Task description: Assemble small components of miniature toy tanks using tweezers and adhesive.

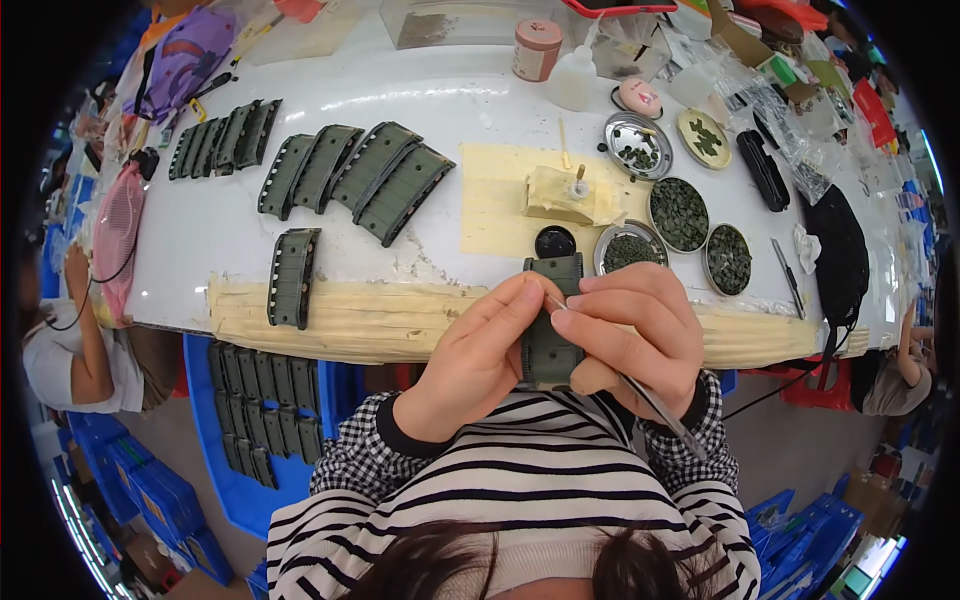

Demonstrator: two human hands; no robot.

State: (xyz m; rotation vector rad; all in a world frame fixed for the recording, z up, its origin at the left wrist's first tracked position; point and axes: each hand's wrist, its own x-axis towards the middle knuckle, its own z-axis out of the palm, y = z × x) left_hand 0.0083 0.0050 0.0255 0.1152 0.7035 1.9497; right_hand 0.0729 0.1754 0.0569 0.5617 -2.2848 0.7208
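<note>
Both my hands meet over a dark green ribbed curved piece (553, 350), which stands upright at the table's front edge, partly hidden behind my fingers. My left hand (475, 355) is closed, its thumb and forefinger pinched together; whatever is between them is too small to make out. In my right hand (645, 335) is a slim metal tool that looks like tweezers (658, 408), its thin tip pointing at the left fingertips. Beyond the hands are a round tin of small green bits (628, 252) and a small black dish (555, 242).
More green curved pieces (390, 185) lie to the left, and several rows fill a blue bin (235, 490) below. Tins of green chips (678, 215), a tape-covered block (560, 195), a white squeeze bottle (572, 80) and a thin pointed tool (788, 278) occupy the right side.
</note>
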